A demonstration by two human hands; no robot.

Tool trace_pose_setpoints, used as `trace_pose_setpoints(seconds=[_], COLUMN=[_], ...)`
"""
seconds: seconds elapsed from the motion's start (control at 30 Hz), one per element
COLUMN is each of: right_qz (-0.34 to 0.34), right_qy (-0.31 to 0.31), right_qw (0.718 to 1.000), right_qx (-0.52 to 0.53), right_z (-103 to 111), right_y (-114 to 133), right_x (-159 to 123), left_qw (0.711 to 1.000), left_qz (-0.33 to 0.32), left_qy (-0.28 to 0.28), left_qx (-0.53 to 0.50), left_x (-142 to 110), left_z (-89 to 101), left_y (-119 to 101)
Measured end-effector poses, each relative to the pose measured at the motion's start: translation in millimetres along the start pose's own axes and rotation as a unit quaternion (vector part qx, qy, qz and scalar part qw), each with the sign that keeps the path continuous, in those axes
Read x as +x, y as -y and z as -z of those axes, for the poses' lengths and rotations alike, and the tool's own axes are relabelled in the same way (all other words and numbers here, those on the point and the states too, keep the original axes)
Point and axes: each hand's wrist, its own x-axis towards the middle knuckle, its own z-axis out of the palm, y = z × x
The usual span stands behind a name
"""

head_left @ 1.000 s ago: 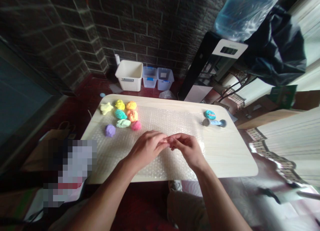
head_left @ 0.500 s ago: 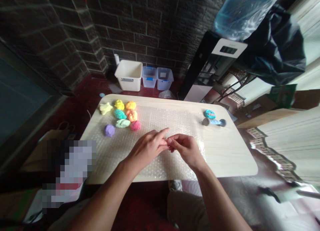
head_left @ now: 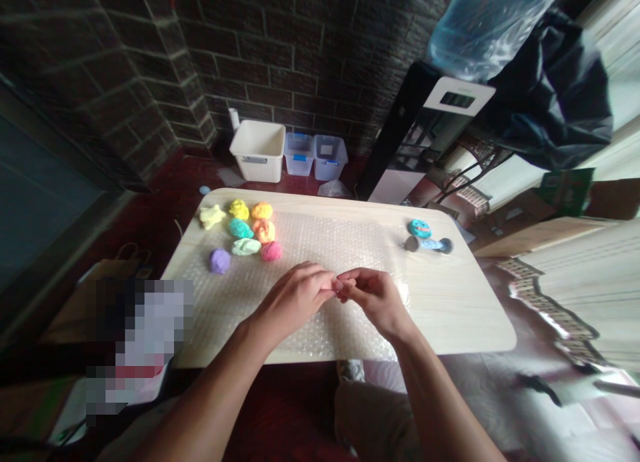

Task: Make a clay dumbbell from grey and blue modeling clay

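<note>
My left hand (head_left: 303, 290) and my right hand (head_left: 373, 294) meet fingertip to fingertip above a sheet of bubble wrap (head_left: 330, 239). Both are closed in a pinch. Whatever lies between the fingers is hidden or too small to make out. Beyond my left hand sit soft clay lumps: a pink lump (head_left: 271, 251), an orange lump (head_left: 264, 231), a pale green lump (head_left: 246, 247), a teal lump (head_left: 241, 228) and a purple lump (head_left: 220, 261). Farther back are a yellow lump (head_left: 239, 209), a yellow-orange lump (head_left: 262, 210) and a pale yellow piece (head_left: 213, 217).
On the right of the wooden table (head_left: 465, 309) lie a round teal clay piece (head_left: 420, 229) with a pinkish stripe and a blue dumbbell-shaped object (head_left: 429, 245). Behind the table stand a white bin (head_left: 257, 152), two clear boxes (head_left: 330, 158) and a water dispenser (head_left: 425, 129).
The raised finger of my left hand has folded down toward the others, against the fingertips of my right hand. The lumps on the table have stayed in place.
</note>
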Motion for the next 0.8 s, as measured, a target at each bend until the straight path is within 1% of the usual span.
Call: trace_pose_setpoints(seconds=[0.13, 0.3, 0.47, 0.53, 0.7, 0.8], right_qz=[0.002, -0.018, -0.036, -0.034, -0.022, 0.002], right_qy=[-0.009, 0.012, 0.042, 0.043, 0.030, 0.032], right_qw=[1.000, 1.000, 0.998, 0.998, 0.999, 0.999], right_qx=[0.015, 0.009, -0.005, -0.006, -0.001, 0.002], right_z=[-0.5, 0.7, 1.6, 1.7, 1.5, 0.9], right_y=[1.7, 1.8, 1.4, 2.1, 3.4, 3.2], right_x=[-0.1, -0.1, -1.3, -2.1, -3.4, -3.6], left_qw=[1.000, 0.997, 0.997, 0.998, 1.000, 0.998], left_qz=[-0.012, -0.041, -0.057, -0.047, 0.028, 0.028], left_qy=[-0.018, -0.051, -0.046, -0.033, 0.000, -0.005], left_qx=[0.012, 0.043, 0.036, 0.030, -0.012, -0.050], left_x=[-0.1, -1.6, -3.4, -4.4, -6.7, -6.5], left_z=[1.6, -1.1, -3.4, -0.8, 6.9, 6.0], left_y=[-0.7, 3.9, 4.8, 2.2, -4.7, -3.8])
